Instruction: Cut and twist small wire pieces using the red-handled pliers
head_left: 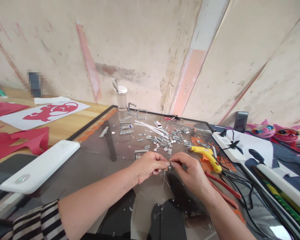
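My left hand (152,163) and my right hand (187,168) meet over the dark glass tabletop, fingertips pinched close together. Whatever lies between them is too small to name. Thin pale strands (165,180) show just below the fingertips. Beyond the hands lies a scatter of small grey metal-looking pieces (175,136), with white strips (152,129) among them. Right of my right hand rests a yellow glue gun (207,156). Red-handled pliers (226,191) lie partly behind my right wrist. A small grey frame (141,152) sits just past my left hand.
At left are a white lamp-like bar (42,165), red cut sheets (22,141) and a paper with a red figure (77,114). A lidded clear jar (122,100) stands near the wall. A power strip (228,148) and tangled black cables (247,186) line the right edge.
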`<state>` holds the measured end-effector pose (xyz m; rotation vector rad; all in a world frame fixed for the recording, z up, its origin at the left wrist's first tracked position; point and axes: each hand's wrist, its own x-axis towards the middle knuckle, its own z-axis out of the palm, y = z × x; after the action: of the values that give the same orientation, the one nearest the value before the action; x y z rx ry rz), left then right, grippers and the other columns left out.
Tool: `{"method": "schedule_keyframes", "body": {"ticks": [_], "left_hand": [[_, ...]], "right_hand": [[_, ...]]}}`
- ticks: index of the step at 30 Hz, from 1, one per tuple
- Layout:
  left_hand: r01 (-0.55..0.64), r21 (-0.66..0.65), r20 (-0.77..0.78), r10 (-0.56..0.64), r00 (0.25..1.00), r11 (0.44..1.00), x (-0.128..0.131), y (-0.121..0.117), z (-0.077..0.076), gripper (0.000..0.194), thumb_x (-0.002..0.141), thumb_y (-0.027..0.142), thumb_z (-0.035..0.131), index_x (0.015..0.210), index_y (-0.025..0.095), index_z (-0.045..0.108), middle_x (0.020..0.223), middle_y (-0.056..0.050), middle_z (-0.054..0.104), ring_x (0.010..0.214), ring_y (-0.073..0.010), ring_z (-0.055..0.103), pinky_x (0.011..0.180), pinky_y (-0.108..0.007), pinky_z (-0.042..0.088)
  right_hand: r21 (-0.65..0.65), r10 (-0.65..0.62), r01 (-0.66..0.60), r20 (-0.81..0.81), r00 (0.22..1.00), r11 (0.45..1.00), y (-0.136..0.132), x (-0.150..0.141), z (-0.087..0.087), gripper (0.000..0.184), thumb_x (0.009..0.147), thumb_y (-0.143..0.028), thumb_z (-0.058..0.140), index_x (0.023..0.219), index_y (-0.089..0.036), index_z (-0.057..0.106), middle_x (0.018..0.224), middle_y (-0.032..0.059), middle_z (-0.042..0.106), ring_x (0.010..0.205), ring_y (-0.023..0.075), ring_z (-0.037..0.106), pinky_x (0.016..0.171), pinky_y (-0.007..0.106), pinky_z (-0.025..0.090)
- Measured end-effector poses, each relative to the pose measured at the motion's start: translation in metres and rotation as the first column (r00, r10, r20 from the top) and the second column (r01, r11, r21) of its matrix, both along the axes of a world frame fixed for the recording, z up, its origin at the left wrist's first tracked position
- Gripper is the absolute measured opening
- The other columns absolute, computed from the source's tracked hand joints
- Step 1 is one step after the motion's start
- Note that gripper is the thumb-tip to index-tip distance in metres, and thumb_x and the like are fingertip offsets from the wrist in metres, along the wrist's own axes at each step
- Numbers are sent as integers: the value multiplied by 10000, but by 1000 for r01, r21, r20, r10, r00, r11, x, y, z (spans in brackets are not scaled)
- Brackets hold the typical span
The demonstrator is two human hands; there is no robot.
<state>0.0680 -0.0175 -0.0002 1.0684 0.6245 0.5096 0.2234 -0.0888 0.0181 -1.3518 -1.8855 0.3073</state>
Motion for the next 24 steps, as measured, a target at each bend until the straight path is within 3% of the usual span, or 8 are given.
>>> {"method": "schedule_keyframes", "body": {"ticks": [12, 17, 24], "left_hand": [[55, 146, -86, -43, 995, 988, -4, -2, 11, 195, 581, 239, 718, 698, 100, 645, 562, -1, 583, 497, -71, 492, 481, -202, 319], [82, 43, 14, -83, 996, 996, -5, -1, 7, 209, 623, 273, 704, 733, 105, 650, 634, -23, 612, 563, -88, 544, 529, -206, 367], [32, -80, 23, -30, 999, 996, -1, -3, 4, 206, 594, 253, 738, 695, 106, 636, 597, -3, 586, 533, -76, 535, 510, -197, 366]], "right_hand": [[-112, -71, 73, 19, 997, 991, 0, 0, 4, 107, 806, -191, 500, 709, -188, 546, 653, -18, 546, 609, 119, 485, 568, 226, 375], [-73, -76, 77, 10, 997, 994, 0, 3, 4, 115, 813, -197, 489, 707, -184, 534, 657, -17, 537, 605, 116, 476, 568, 224, 373], [-37, -88, 87, -12, 996, 995, 0, 3, 3, 117, 812, -204, 498, 707, -185, 544, 657, -16, 548, 615, 116, 489, 576, 216, 374]]}}
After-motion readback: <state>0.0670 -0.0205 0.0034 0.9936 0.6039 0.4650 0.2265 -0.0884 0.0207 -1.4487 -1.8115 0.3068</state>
